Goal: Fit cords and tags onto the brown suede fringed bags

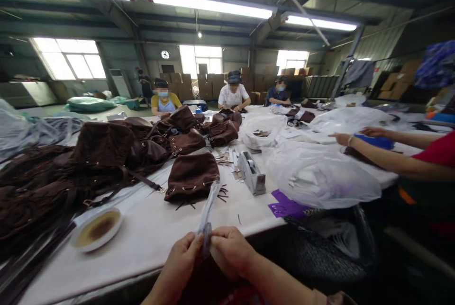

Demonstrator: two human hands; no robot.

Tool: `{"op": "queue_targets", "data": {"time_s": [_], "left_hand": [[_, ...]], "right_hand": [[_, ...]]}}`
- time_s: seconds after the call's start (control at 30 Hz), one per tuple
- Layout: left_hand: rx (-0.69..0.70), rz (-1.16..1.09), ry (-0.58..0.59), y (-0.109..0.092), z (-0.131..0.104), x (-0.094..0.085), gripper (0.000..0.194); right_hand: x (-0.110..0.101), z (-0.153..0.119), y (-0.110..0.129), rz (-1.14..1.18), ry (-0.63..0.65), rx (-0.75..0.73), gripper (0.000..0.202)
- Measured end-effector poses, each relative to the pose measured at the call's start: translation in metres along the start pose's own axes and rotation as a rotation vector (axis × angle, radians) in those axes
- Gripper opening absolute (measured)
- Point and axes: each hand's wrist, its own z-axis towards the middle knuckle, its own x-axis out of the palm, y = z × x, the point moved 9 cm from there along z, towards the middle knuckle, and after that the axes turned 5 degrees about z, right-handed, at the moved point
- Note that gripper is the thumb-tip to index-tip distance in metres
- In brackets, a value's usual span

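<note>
Left grip (183,254): I pinch the plastic-wrapped strip (209,208).
Right grip (230,249): closed on the same strip — just beside my left.
Strip: over the bench's (142,243) near edge — far end at the brown bag (192,174).

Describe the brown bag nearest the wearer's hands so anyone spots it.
On the white table, look beyond the left hand and right hand, left of the gray tape dispenser. The brown bag there has shiny eyelets. Unlike the heaped bags, it's overlapped by the pale strip both hands hold.
</note>
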Motion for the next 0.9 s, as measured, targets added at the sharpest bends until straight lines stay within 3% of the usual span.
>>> {"op": "queue_targets", "data": {"time_s": [0.13,0.23,0.3,0.43,0.53,0.67,0.8,0.9], "left_hand": [[0.324,0.399,-0.236,-0.038,-0.005,-0.013,0.027],[0.550,0.667,-0.284,-0.064,-0.021,0.005,0.023],[0.579,0.888,-0.297,-0.068,-0.027,0.021,0.020],[0.516,1.080,-0.279,-0.065,-0.032,0.037,0.020],[0.594,1.242,-0.250,-0.069,-0.041,0.045,0.018],[0.709,1.164,-0.292,-0.077,-0.057,0.035,0.020],[0.667,0.896,-0.354,-0.076,-0.063,0.013,0.016],[0.625,0.768,-0.369,-0.074,-0.065,0.007,0.013]], "right_hand": [[0.006,-0.006,-0.007,0.146,0.008,0.034,0.032],[0.007,-0.011,-0.019,0.339,-0.091,0.126,0.038],[0.008,-0.013,-0.025,0.404,-0.148,0.162,0.041],[0.007,-0.009,-0.031,0.464,-0.196,0.146,0.032],[0.001,-0.007,-0.032,0.453,-0.246,0.082,0.025],[0.000,-0.008,-0.029,0.455,-0.265,0.029,0.025],[0.004,-0.009,-0.031,0.540,-0.276,0.081,0.022],[0.008,-0.008,-0.030,0.577,-0.258,0.104,0.021]]}}
